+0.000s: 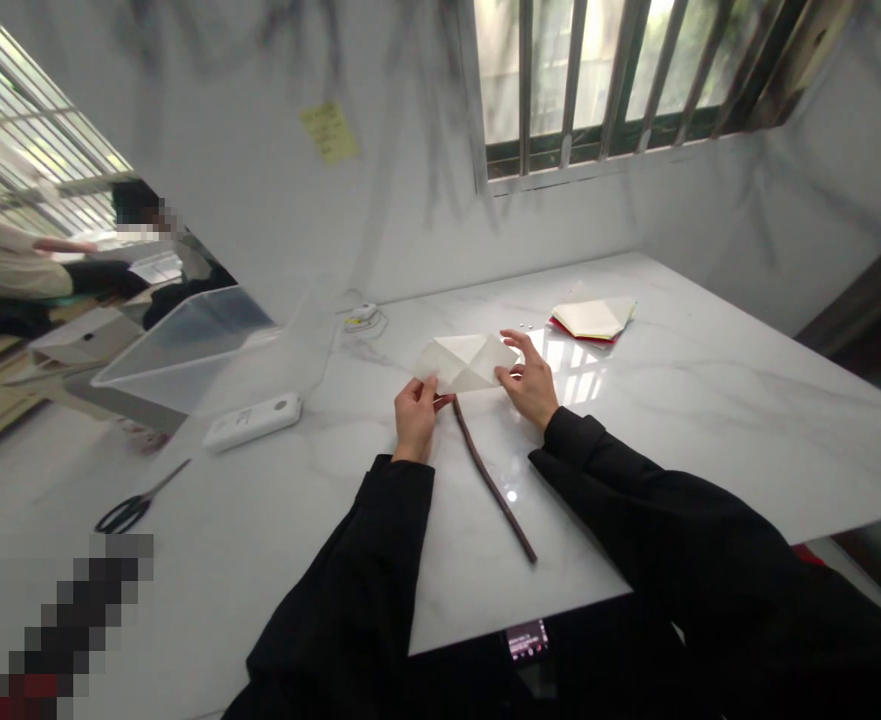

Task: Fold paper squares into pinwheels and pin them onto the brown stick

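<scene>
A folded white paper (464, 361) with crease lines lies on the white marble table (710, 420). My left hand (414, 417) is closed, pinching the paper's near left corner. My right hand (530, 378) presses on the paper's right edge with fingers partly stretched and the thumb tucked against the fold. A thin dark brown stick (492, 482) lies on the table between my forearms, its far end touching the paper near my left hand.
A stack of cream and red paper sheets (592, 319) lies farther right. A white rectangular device (252, 421), black scissors (136, 504) and a clear plastic bin (185, 348) are to the left. A person sits at the far left. A barred window is above.
</scene>
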{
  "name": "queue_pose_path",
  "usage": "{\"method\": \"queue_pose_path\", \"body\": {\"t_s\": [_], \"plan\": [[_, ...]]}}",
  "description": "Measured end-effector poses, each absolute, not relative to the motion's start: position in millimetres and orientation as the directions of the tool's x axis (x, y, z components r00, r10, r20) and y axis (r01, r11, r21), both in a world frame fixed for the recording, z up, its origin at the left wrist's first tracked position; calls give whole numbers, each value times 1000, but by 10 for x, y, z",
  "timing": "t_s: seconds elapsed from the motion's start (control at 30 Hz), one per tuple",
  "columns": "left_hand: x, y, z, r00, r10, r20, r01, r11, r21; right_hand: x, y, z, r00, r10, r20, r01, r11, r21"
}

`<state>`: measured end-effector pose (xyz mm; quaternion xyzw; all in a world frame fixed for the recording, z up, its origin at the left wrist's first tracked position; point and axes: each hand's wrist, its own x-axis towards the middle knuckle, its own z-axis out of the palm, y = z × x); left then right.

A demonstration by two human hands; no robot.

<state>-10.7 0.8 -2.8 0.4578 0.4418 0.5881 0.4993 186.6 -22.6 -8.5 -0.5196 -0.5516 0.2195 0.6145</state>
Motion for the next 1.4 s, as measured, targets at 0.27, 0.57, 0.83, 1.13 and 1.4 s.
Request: {"method": "queue_pose_path", "body": {"t_s": [0.27, 0.57, 0.83, 1.13, 1.4], "plan": [[-181, 92, -14, -124, 992, 18, -297, -54, 953, 1937, -204, -107, 73, 910, 407, 393, 349, -851], [-201, 64, -35, 65, 997, 48, -178, -36, 983, 2089, -137, -112, -9, 915, 403, 510, 351, -785], [-238, 49, 4, 116, 993, -7, -167, 27, 986, 2142, -154, -22, -45, 925, 377, 353, 368, -860], [-269, -12, 107, 305, 951, -43, -127, 85, 988, 2263, -62, -90, -43, 960, 278, 140, 281, -949], [-238, 39, 64, 44, 995, 84, -180, -75, 981, 2219, 18, -246, 66, 970, 233, 86, 227, -970]]}}
